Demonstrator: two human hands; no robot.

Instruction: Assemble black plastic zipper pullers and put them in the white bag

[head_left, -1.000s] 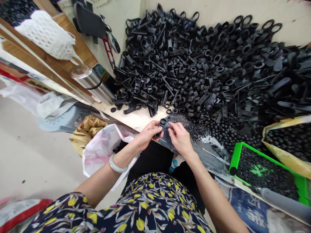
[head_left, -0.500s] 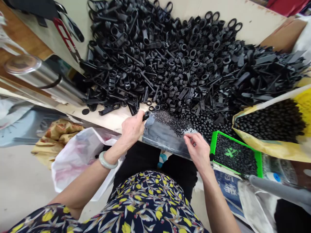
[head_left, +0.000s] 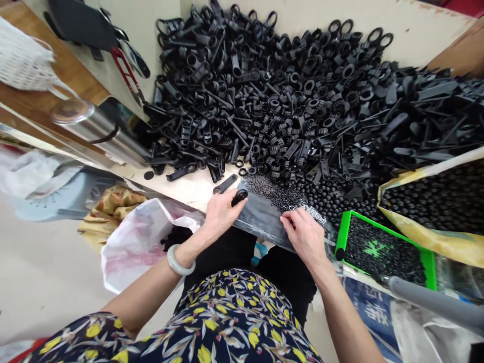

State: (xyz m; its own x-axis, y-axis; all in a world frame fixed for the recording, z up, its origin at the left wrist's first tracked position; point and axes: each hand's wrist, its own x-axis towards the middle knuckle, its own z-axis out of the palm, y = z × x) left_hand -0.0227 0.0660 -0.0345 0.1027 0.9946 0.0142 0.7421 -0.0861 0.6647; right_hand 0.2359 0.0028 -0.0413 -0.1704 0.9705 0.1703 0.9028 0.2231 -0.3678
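Note:
My left hand (head_left: 223, 212) is closed around a black ring-shaped plastic part (head_left: 239, 197), held above the left end of a dark mat (head_left: 260, 214). Just beyond it, a flat black lever-like part (head_left: 225, 184) lies on the pale tabletop. My right hand (head_left: 305, 236) hovers over the mat's right side, its thumb and fingertips pinched together. Whatever those fingers hold is too small to make out. A heap of tiny silvery metal pieces (head_left: 313, 214) lies right behind the right hand. Small dark bits (head_left: 270, 189) are spread along the mat's far edge.
A large pile of black plastic parts (head_left: 280, 101) covers the table beyond. To the right are a green tray (head_left: 346, 227) of small black pieces and a yellow bag (head_left: 401, 222) of black balls. A steel flask (head_left: 94, 126) lies left; a white plastic bag (head_left: 128, 247) hangs below.
The view has shifted, so the table appears further right. My left hand has drawn back from the pile with the ring part. The lever-like part now shows beside it. My right hand has moved leftward from the silvery pieces.

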